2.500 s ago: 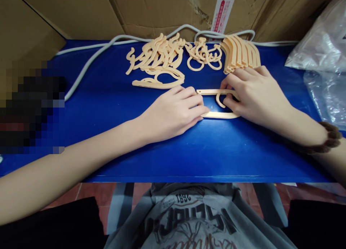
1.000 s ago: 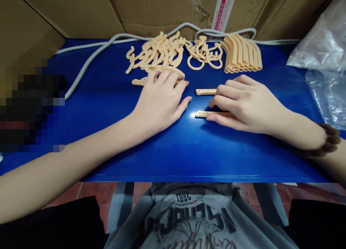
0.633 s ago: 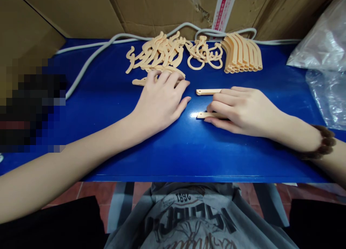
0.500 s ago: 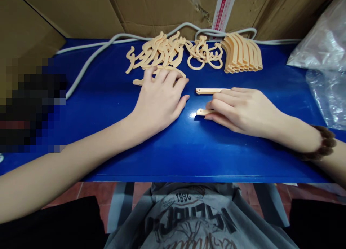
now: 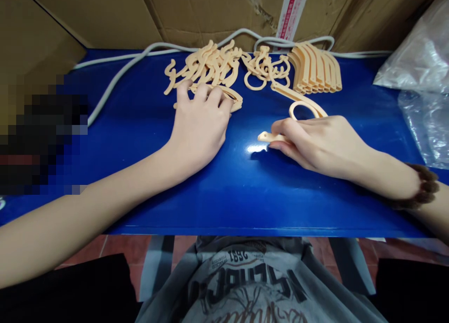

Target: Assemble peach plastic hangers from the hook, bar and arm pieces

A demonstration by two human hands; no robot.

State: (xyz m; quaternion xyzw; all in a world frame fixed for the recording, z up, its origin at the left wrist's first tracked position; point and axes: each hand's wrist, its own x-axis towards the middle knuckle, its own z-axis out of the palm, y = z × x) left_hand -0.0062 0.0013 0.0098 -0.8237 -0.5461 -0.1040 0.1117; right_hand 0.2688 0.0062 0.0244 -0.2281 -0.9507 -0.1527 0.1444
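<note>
My right hand (image 5: 319, 138) grips a peach plastic hanger (image 5: 296, 103) and holds it tilted up off the blue table (image 5: 140, 126); its hook loop shows above my fingers and one arm points toward the far piles. My left hand (image 5: 201, 121) lies palm down, fingertips resting on a flat curved hanger body (image 5: 234, 97) at the near edge of a loose heap of peach hanger parts (image 5: 206, 68).
A small heap of hook pieces (image 5: 263, 68) and a neat stack of curved hangers (image 5: 315, 70) lie at the table's far side. A white cable (image 5: 119, 77) runs along the back. Cardboard boxes (image 5: 210, 9) stand behind; a clear plastic bag (image 5: 421, 75) sits at right.
My right hand closed on the hanger and lifted and turned it up off the table. My left hand slid farther away onto the curved hanger body by the heap.
</note>
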